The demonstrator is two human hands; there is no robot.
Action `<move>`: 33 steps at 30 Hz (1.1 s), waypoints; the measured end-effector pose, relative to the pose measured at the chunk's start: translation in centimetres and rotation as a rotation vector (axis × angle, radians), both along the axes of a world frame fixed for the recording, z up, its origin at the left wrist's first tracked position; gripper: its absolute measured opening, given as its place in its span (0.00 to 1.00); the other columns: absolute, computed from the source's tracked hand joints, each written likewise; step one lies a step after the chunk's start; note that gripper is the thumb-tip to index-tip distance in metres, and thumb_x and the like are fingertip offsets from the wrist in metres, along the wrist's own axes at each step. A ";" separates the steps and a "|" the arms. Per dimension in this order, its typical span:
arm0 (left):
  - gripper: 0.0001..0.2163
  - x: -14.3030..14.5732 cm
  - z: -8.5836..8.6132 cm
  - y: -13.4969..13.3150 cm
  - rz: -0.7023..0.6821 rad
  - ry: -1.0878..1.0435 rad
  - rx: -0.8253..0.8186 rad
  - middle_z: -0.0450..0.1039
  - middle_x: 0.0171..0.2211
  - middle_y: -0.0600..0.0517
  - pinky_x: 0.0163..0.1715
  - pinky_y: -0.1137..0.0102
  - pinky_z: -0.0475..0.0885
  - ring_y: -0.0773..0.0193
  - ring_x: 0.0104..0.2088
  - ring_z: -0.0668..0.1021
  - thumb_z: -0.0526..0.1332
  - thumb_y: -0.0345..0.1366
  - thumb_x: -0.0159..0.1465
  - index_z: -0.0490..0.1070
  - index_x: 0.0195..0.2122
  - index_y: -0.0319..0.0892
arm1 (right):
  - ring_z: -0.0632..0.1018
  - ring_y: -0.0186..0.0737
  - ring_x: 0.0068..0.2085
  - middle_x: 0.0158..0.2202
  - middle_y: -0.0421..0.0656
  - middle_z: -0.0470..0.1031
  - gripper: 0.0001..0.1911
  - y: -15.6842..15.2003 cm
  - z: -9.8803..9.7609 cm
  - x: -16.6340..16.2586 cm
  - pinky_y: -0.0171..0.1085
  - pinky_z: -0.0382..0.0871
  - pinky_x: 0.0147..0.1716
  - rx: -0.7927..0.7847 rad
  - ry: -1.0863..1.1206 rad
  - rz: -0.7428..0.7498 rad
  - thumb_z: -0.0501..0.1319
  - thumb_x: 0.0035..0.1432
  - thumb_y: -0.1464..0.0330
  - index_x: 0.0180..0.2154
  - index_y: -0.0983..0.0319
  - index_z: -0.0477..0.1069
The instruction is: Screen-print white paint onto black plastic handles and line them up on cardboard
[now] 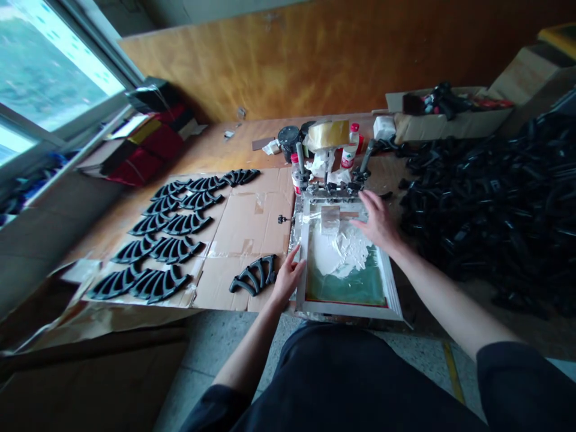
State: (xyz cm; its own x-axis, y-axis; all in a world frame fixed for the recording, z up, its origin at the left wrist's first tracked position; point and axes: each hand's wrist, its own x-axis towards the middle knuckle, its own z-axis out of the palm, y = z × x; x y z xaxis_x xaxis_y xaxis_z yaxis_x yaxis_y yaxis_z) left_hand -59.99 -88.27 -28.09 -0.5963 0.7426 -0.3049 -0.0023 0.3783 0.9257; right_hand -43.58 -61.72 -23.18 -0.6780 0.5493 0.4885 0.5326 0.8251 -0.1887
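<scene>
A screen-printing frame lies flat before me, its green mesh partly covered with thick white ink. A squeegee smeared with white rests on the far part of the mesh. By the frame's left edge is my left hand, fingers apart and holding nothing; whether it touches the edge I cannot tell. My right hand is spread over the frame's far right side, right of the squeegee and with nothing in it. Just left of my left hand, several curved black parts lie together on cardboard.
Rows of black curved parts cover the left of the cardboard. A metal clamp stands behind the frame, near bottles and a dark tub. On the right, a big pile of black parts sits before a carton.
</scene>
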 end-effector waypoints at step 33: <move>0.32 -0.7 2.6 0.3 -0.012 -0.090 0.001 0.64 0.21 0.59 0.20 0.77 0.57 0.72 0.19 0.63 0.61 0.51 0.60 0.61 0.63 0.46 | 0.78 0.43 0.44 0.48 0.41 0.77 0.29 -3.0 3.4 -4.7 0.39 0.71 0.41 -0.319 -0.145 0.294 0.66 0.57 0.64 0.60 0.51 0.65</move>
State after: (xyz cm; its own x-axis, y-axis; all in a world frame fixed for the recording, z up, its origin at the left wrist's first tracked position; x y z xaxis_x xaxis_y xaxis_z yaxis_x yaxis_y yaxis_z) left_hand -60.65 -87.97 -25.52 -0.5577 0.7499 -0.3558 -0.0808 0.3776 0.9225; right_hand -48.24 -64.71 -19.82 -0.8764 0.4310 0.2151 0.3240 0.8579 -0.3988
